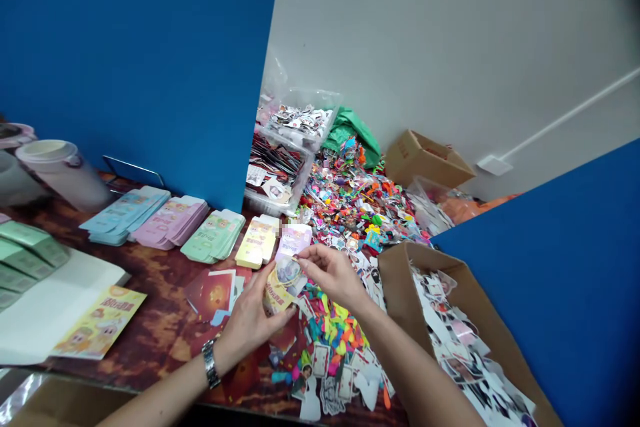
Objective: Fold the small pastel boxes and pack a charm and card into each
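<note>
My left hand (247, 317), with a metal watch on its wrist, holds a small yellow card box (278, 297) between thumb and fingers. The box is tilted over the table, its printed front towards me. My right hand (335, 277) is closed in a pinch at its upper end, on a small printed sticker (289, 270) with a greyish-purple picture. Whether the sticker is partly inside the box I cannot tell. Just beyond my fingers lie a stack of yellow flat boxes (257, 241) and a lilac one (295, 239). Bright small balloons (337, 327) lie beneath my right wrist.
Stacks of green (213, 237), pink (170, 221) and blue boxes (125, 213) line the blue partition (140, 47). A heap of trinkets (355, 193) fills the back. At right stands a carton (465, 293) of stickers; at left, a white tray (55, 303) with green boxes.
</note>
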`<state>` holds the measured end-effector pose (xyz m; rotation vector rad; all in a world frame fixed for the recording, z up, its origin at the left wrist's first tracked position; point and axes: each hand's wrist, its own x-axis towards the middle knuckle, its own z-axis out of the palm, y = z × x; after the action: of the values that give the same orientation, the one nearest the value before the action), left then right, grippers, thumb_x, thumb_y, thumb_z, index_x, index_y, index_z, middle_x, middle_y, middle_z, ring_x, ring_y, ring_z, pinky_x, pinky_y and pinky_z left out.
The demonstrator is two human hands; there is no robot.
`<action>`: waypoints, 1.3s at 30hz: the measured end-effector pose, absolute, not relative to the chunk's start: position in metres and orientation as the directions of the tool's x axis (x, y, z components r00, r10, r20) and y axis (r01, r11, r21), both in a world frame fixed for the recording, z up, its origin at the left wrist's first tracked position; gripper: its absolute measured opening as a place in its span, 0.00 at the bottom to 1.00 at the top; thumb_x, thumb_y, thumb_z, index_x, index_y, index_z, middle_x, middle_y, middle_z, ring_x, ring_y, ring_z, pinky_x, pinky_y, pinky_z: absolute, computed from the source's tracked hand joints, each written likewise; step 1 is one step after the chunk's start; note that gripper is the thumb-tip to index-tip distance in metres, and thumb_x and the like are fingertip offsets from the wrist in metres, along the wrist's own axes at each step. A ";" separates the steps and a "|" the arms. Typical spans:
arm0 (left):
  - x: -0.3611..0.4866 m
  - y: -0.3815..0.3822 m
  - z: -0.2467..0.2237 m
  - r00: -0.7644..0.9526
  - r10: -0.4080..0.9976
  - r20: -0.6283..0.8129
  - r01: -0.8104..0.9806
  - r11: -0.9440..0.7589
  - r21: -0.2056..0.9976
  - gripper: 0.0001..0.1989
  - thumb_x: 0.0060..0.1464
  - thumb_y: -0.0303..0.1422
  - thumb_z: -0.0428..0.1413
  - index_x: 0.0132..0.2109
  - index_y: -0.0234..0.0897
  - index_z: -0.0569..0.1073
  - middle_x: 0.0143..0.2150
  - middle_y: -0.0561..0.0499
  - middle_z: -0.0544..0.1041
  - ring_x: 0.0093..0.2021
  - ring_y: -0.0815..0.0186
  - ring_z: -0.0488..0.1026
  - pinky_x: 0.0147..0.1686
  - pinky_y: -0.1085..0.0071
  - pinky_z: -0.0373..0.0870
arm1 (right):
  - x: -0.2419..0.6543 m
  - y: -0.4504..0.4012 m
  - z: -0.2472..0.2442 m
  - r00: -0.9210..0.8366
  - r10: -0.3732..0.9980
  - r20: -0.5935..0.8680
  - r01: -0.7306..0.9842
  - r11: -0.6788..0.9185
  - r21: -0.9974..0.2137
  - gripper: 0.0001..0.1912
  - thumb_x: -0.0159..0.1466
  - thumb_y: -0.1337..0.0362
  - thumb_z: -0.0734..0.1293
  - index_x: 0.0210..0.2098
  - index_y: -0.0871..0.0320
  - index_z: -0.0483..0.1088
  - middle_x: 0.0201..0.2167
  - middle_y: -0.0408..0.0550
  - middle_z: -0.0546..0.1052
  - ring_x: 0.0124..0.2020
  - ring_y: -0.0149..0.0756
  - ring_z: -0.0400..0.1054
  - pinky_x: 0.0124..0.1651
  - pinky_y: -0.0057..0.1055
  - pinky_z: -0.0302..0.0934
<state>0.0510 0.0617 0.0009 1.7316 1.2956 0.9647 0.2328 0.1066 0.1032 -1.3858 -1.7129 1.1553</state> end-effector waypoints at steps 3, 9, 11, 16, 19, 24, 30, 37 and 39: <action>0.045 0.055 -0.001 0.193 0.976 0.102 0.428 -0.177 0.886 0.39 0.50 0.39 0.62 0.66 0.38 0.55 0.61 0.39 0.68 0.59 0.51 0.69 0.56 0.53 0.68 | 0.230 0.097 0.098 -0.202 0.977 0.072 0.599 0.182 -0.780 0.07 0.64 0.62 0.66 0.37 0.58 0.74 0.27 0.44 0.76 0.27 0.31 0.69 0.30 0.26 0.62; 0.036 0.050 -0.002 0.190 0.975 0.112 0.465 -0.190 0.865 0.40 0.51 0.39 0.60 0.67 0.37 0.54 0.61 0.38 0.68 0.59 0.51 0.68 0.55 0.53 0.68 | 0.222 0.075 0.106 -0.285 0.922 0.262 0.745 0.385 -0.545 0.04 0.64 0.67 0.65 0.36 0.57 0.74 0.28 0.45 0.76 0.29 0.33 0.70 0.33 0.27 0.61; 0.035 0.050 0.001 0.182 0.972 0.150 0.483 -0.221 0.847 0.39 0.51 0.38 0.60 0.67 0.37 0.54 0.60 0.39 0.69 0.58 0.51 0.69 0.55 0.54 0.69 | 0.218 0.069 0.106 -0.376 0.886 0.272 0.727 0.464 -0.506 0.06 0.66 0.67 0.65 0.37 0.56 0.74 0.30 0.46 0.77 0.31 0.33 0.71 0.35 0.28 0.63; 0.030 0.047 0.009 0.204 0.939 0.276 0.512 -0.343 0.787 0.43 0.52 0.34 0.59 0.70 0.40 0.48 0.61 0.39 0.68 0.59 0.51 0.69 0.55 0.54 0.68 | 0.214 0.059 0.110 -0.491 0.806 0.332 0.695 0.592 -0.408 0.12 0.68 0.64 0.63 0.49 0.54 0.73 0.41 0.52 0.77 0.42 0.38 0.71 0.44 0.33 0.66; 0.025 0.046 0.013 0.196 0.936 0.293 0.511 -0.353 0.784 0.45 0.55 0.40 0.59 0.71 0.42 0.42 0.61 0.39 0.67 0.59 0.51 0.69 0.53 0.57 0.70 | 0.217 0.054 0.110 -0.412 0.806 0.424 0.648 0.587 -0.485 0.14 0.68 0.66 0.62 0.52 0.53 0.71 0.45 0.52 0.74 0.46 0.39 0.70 0.47 0.35 0.67; 0.022 0.042 0.017 0.255 0.913 0.318 0.469 -0.405 0.785 0.39 0.56 0.38 0.58 0.69 0.47 0.47 0.59 0.43 0.69 0.53 0.56 0.73 0.49 0.61 0.72 | 0.214 0.042 0.092 -0.395 0.827 0.400 0.590 0.562 -0.580 0.12 0.68 0.67 0.63 0.48 0.53 0.75 0.48 0.53 0.72 0.48 0.38 0.69 0.48 0.34 0.67; 0.019 0.039 0.010 0.348 0.864 0.365 0.444 -0.494 0.748 0.30 0.56 0.33 0.58 0.62 0.46 0.56 0.53 0.45 0.70 0.49 0.59 0.73 0.47 0.62 0.72 | 0.215 0.039 0.092 -0.482 0.852 0.203 0.567 0.480 -0.670 0.14 0.68 0.66 0.63 0.50 0.51 0.75 0.47 0.50 0.73 0.47 0.37 0.69 0.49 0.33 0.66; 0.017 0.035 0.009 0.355 0.843 0.404 0.459 -0.533 0.711 0.34 0.58 0.36 0.57 0.66 0.46 0.51 0.57 0.43 0.68 0.54 0.57 0.71 0.51 0.60 0.71 | 0.203 0.028 0.077 -0.192 0.938 0.290 0.532 0.347 -0.772 0.23 0.66 0.68 0.64 0.60 0.52 0.64 0.42 0.48 0.77 0.39 0.35 0.73 0.41 0.29 0.68; 0.018 0.033 0.012 0.353 0.853 0.384 0.485 -0.518 0.704 0.38 0.58 0.35 0.56 0.69 0.45 0.45 0.60 0.41 0.67 0.57 0.56 0.69 0.52 0.60 0.70 | 0.197 0.024 0.074 -0.143 0.928 0.346 0.522 0.367 -0.770 0.21 0.67 0.69 0.63 0.59 0.51 0.66 0.42 0.48 0.77 0.40 0.35 0.73 0.43 0.30 0.68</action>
<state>0.0179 0.0333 0.0120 2.1456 1.1633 1.0290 0.1970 0.0236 0.0735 -1.2729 -1.7969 0.6144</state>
